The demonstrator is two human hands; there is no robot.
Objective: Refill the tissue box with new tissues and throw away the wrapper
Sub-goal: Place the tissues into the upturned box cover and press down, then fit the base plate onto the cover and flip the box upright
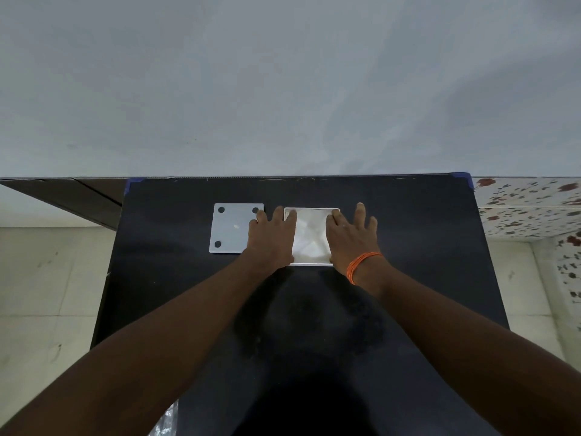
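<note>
Tissues in the box, lid off, wrapper not yet binned.

Near edge of the black table [314, 325]: a crinkled clear wrapper [165, 420] at our left, judged undiscarded. Toward the far edge, our left hand [272, 234] and right hand [349, 236] lie flat, fingers spread, clamped on nothing, pressing white tissues [309, 236] into the open tissue box [311, 263]. Just left, under our left fingertips, lies its base plate [231, 229]. Left to do, we judge: refit plate, bin wrapper.
</note>
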